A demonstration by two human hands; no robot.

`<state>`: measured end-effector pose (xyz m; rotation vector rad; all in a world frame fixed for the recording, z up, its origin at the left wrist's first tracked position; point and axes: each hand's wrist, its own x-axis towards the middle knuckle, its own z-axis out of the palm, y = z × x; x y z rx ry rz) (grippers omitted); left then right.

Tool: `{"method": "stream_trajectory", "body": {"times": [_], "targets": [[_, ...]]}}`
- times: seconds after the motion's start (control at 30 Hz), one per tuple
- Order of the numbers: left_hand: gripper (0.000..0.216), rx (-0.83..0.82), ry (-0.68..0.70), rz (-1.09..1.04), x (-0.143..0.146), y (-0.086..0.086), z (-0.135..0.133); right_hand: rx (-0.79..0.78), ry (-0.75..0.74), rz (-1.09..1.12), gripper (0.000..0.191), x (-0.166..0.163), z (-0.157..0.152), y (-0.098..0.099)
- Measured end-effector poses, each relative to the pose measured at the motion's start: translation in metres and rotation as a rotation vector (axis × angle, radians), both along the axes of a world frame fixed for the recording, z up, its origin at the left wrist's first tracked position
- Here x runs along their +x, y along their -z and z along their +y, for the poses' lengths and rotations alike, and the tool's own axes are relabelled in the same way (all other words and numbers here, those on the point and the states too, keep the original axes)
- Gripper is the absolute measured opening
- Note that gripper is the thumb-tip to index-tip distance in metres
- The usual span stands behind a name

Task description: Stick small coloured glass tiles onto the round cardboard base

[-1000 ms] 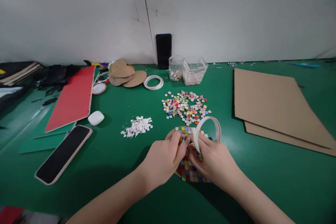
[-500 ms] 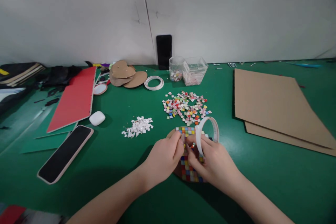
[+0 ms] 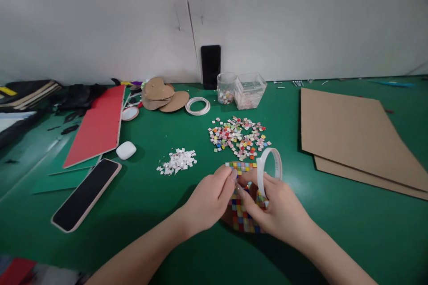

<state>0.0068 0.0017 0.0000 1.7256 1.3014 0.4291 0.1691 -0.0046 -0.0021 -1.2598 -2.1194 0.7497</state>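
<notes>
My left hand [image 3: 211, 198] is closed in a pinch over a cardboard piece [image 3: 226, 219] covered with colourful mosaic tiles [image 3: 241, 216]. What sits between its fingertips is too small to make out. My right hand [image 3: 276, 202] meets it there, thumb and forefinger close to the left fingertips. A roll of white tape [image 3: 261, 173] stands upright, held in the right hand's curled fingers. Both hands hide the middle of the tiled piece. Just beyond it lies a loose spread of coloured tiles [image 3: 239, 136], and to the left a heap of white paper scraps [image 3: 179, 160].
At the back stand a phone [image 3: 211, 67], a clear cup [image 3: 226, 89] and a clear box [image 3: 250, 93] of small pieces. Another tape roll [image 3: 197, 106] lies near cardboard cutouts [image 3: 158, 91]. Left are a phone [image 3: 87, 196], white case [image 3: 126, 150] and red board [image 3: 100, 120]; right, cardboard sheets [image 3: 354, 138].
My right hand and the tape roll have shifted slightly to the right. My left hand stays pinched over the tiled piece. The whole view has moved a little.
</notes>
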Motion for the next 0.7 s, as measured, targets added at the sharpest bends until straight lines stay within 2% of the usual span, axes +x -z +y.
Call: {"method": "stream_trajectory", "body": {"times": [0.37, 0.57, 0.7], "targets": [[0.028, 0.029, 0.049, 0.055, 0.0011, -0.004, 0.0003, 0.019, -0.01, -0.047, 0.011, 0.0014, -0.0013, 0.0025], [0.029, 0.037, 0.04, 0.044, 0.0025, -0.0011, 0.0006, 0.089, -0.021, -0.086, 0.012, 0.0008, -0.0004, 0.0041], [0.029, 0.029, 0.02, 0.007, 0.0024, -0.0004, 0.0005, 0.062, 0.002, -0.044, 0.009, 0.0008, -0.0011, 0.003]]}}
